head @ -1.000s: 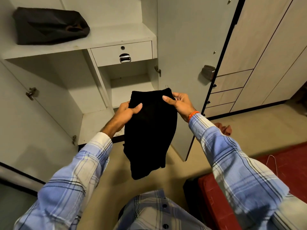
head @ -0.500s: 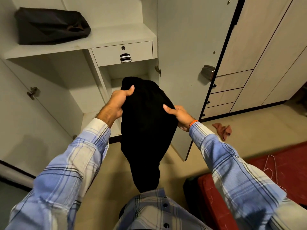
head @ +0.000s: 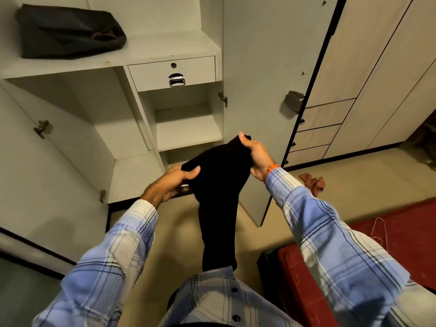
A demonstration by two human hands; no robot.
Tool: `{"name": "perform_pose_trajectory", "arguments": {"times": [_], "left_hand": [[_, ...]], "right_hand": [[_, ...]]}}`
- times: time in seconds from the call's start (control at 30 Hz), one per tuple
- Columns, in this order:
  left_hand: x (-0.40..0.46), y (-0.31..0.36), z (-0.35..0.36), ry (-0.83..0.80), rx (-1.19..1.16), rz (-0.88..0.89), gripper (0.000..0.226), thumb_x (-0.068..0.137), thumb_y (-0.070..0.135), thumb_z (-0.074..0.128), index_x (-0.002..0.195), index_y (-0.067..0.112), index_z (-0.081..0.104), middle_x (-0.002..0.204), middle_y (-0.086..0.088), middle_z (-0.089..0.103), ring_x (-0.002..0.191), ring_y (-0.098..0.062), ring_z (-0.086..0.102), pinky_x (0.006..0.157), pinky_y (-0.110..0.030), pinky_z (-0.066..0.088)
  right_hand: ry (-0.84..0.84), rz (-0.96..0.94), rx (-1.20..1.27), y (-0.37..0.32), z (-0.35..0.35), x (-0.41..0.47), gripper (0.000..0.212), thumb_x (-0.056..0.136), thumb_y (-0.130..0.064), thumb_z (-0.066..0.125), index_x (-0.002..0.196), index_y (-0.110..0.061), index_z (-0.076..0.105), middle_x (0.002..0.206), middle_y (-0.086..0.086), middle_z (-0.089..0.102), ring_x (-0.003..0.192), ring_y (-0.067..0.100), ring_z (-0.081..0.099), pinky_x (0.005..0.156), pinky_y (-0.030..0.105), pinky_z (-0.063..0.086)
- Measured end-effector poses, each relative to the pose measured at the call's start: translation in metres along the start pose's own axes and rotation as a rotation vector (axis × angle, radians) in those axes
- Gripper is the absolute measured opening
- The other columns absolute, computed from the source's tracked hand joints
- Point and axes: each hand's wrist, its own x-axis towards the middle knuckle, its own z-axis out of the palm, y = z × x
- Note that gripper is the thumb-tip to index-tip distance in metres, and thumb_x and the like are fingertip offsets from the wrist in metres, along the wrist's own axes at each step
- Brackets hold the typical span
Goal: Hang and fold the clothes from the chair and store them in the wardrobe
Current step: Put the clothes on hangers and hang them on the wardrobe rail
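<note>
A black garment (head: 218, 192) hangs in front of me, narrowing toward my waist. My left hand (head: 171, 182) grips its lower-left top edge, thumb over the cloth. My right hand (head: 254, 153) grips the higher right corner, fingers curled round it. The open white wardrobe (head: 188, 128) stands just behind the garment, with bare shelves and a bottom compartment at the level of my hands. The chair is out of view.
A dark bag (head: 68, 31) lies on the top shelf above a locked drawer (head: 174, 72). The wardrobe's right door (head: 266, 79) stands open beside my right hand. A reddish cloth (head: 312, 181) lies on the floor. A wire hanger (head: 379, 230) rests on the red mattress (head: 389, 256).
My left hand dropped from high in front of the shelves to lower left, while my right hand rose. The garment's top edge now slants up to the right.
</note>
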Motion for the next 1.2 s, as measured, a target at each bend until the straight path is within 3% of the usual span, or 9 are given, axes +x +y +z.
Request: {"name": "perform_pose_trajectory", "arguments": {"times": [0.1,0.23,0.37,0.47,0.6,0.7,0.87,1.03,1.2], "left_hand": [[0.006,0.003,-0.002,0.083,-0.13,0.07,0.031,0.094,0.026,0.062,0.117,0.005,0.065,0.106,-0.008,0.072,0.096,-0.023,0.067,0.077,-0.03,0.056],[0.009,0.011,0.001,0.265,-0.062,0.203,0.026,0.096,0.022,0.061,0.117,0.008,0.067,0.1,-0.005,0.074,0.089,-0.018,0.072,0.072,-0.025,0.058],[0.017,0.014,0.004,0.474,0.315,0.332,0.029,0.093,0.035,0.064,0.109,0.011,0.067,0.099,-0.001,0.072,0.092,-0.019,0.068,0.084,-0.031,0.054],[0.021,0.02,0.007,0.533,0.496,0.307,0.037,0.093,0.042,0.06,0.109,0.009,0.065,0.102,-0.003,0.07,0.094,-0.02,0.064,0.086,-0.033,0.05],[0.021,0.025,0.008,0.412,0.3,0.26,0.035,0.095,0.043,0.057,0.11,0.012,0.065,0.101,-0.005,0.071,0.099,-0.024,0.068,0.091,-0.04,0.054],[0.014,0.046,0.017,0.352,-0.04,0.268,0.031,0.099,0.035,0.054,0.117,0.012,0.065,0.106,-0.005,0.072,0.102,-0.019,0.068,0.087,-0.032,0.055],[0.015,0.071,0.016,0.41,-0.13,0.261,0.026,0.097,0.036,0.058,0.102,0.011,0.065,0.097,-0.005,0.072,0.093,-0.017,0.07,0.076,-0.027,0.056],[0.02,0.069,-0.004,0.511,-0.106,0.131,0.031,0.094,0.036,0.063,0.104,0.007,0.062,0.094,-0.005,0.07,0.086,-0.017,0.07,0.062,-0.024,0.056],[0.012,0.072,-0.014,0.401,-0.203,0.108,0.036,0.089,0.036,0.068,0.106,0.004,0.064,0.098,-0.008,0.072,0.082,-0.016,0.072,0.063,-0.025,0.057]], "right_hand": [[0.054,-0.004,-0.188,0.002,-0.015,0.002,0.032,0.102,-0.031,0.048,0.09,-0.007,0.065,0.077,0.0,0.071,0.076,0.013,0.07,0.069,0.021,0.056],[0.131,-0.073,-0.462,0.007,-0.036,0.005,0.03,0.1,-0.032,0.053,0.092,-0.009,0.07,0.086,0.005,0.071,0.078,0.016,0.069,0.085,0.032,0.053],[0.229,-0.102,-0.599,0.012,-0.048,0.015,0.049,0.091,-0.042,0.064,0.094,0.007,0.068,0.089,0.023,0.071,0.085,0.037,0.069,0.09,0.05,0.052],[0.257,-0.093,-0.619,0.013,-0.051,0.018,0.044,0.09,-0.041,0.065,0.097,0.003,0.07,0.096,0.022,0.072,0.093,0.036,0.07,0.094,0.051,0.052],[0.174,-0.119,-0.279,-0.004,-0.044,0.01,0.033,0.093,-0.031,0.063,0.098,0.001,0.069,0.096,0.016,0.072,0.089,0.026,0.071,0.089,0.039,0.055],[-0.073,-0.181,0.191,-0.006,-0.043,0.005,0.03,0.093,-0.03,0.059,0.111,-0.008,0.067,0.12,0.016,0.067,0.113,0.027,0.064,0.1,0.038,0.05],[-0.181,0.084,-0.408,0.031,-0.038,0.007,0.036,0.085,-0.016,0.073,0.119,-0.007,0.064,0.105,0.0,0.072,0.099,0.013,0.068,0.092,0.027,0.05],[-0.14,0.064,-0.022,0.027,-0.029,0.005,0.029,0.096,-0.021,0.054,0.115,-0.001,0.064,0.106,0.013,0.071,0.096,0.021,0.07,0.093,0.031,0.054],[-0.11,0.055,0.034,0.02,-0.014,0.009,0.028,0.1,-0.024,0.05,0.112,-0.003,0.064,0.103,0.013,0.072,0.095,0.021,0.071,0.087,0.032,0.057]]}}
